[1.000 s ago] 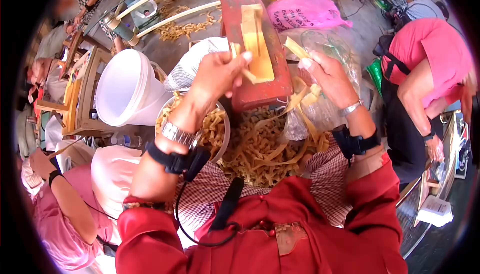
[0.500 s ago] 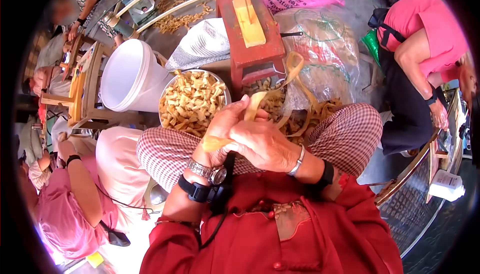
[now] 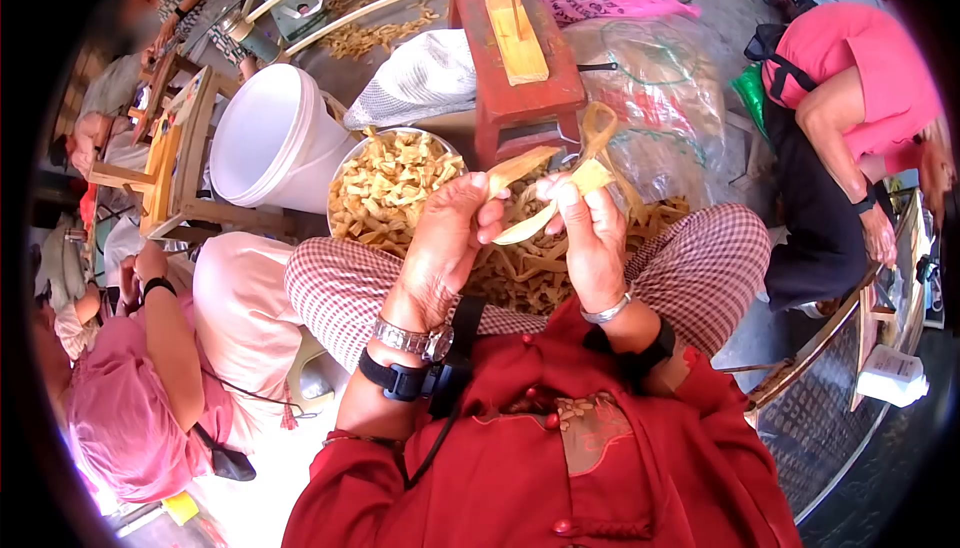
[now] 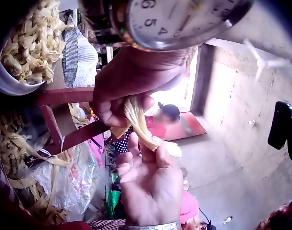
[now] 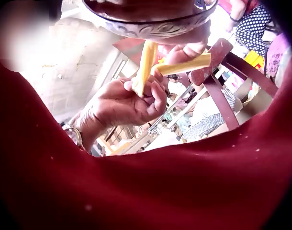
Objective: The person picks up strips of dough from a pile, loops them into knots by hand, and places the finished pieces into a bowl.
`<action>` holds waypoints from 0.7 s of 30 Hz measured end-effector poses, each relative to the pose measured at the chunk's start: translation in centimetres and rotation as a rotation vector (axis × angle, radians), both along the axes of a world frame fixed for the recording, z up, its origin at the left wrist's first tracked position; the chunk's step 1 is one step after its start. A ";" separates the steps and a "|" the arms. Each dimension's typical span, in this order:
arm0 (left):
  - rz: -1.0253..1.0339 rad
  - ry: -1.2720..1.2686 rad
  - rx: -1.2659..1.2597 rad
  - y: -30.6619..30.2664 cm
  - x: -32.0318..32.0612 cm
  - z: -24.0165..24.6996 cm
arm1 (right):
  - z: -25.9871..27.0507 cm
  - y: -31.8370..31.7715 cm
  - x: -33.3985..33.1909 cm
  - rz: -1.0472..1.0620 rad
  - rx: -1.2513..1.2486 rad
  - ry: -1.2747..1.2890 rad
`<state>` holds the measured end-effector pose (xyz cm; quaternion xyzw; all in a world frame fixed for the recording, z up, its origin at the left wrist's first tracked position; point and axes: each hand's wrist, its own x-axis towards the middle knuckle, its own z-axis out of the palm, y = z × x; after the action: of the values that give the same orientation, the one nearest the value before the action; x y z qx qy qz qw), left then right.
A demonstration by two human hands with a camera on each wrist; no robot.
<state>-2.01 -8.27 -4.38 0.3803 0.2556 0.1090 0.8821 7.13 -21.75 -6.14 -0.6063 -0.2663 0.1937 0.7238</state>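
My left hand pinches a pale yellow, flat, pliable strip above the lap. On the other side my right hand grips the strip between thumb and fingers, and a flat end sticks up from it. The strip sags in a short curve between both hands. In the left wrist view the strip looks folded and twisted where it runs from one hand to the other. The right wrist view shows one flat end of the strip jutting out sideways.
Beyond the hands stands a red bench bearing a yellow wooden block. A bowl of knotted yellow pieces and a white bucket stand to the left. Loose strips and a clear plastic bag lie to the right. People sit on both sides.
My hands came back from the bench to the lap, crossed close together around the strip, then moved apart and forward with it stretched between them.
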 end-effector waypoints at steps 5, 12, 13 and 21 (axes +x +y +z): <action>-0.031 0.032 0.108 -0.7 0.5 1.1 | 0.2 0.8 0.7 -0.078 0.036 -0.450; -0.292 -0.113 0.256 -0.4 -0.6 1.6 | 0.9 1.8 0.5 0.039 -0.095 -0.076; -0.332 -0.120 0.336 -0.3 -0.7 1.7 | 0.6 1.9 0.6 0.043 -0.129 -0.074; -0.072 -0.082 1.310 -0.9 -1.2 2.0 | 0.7 1.4 1.5 0.467 -0.247 -0.038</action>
<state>-3.19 -9.21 -2.38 0.8426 0.0897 0.2268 0.4801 8.68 -20.35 -5.49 -0.6156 -0.3871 0.3752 0.5749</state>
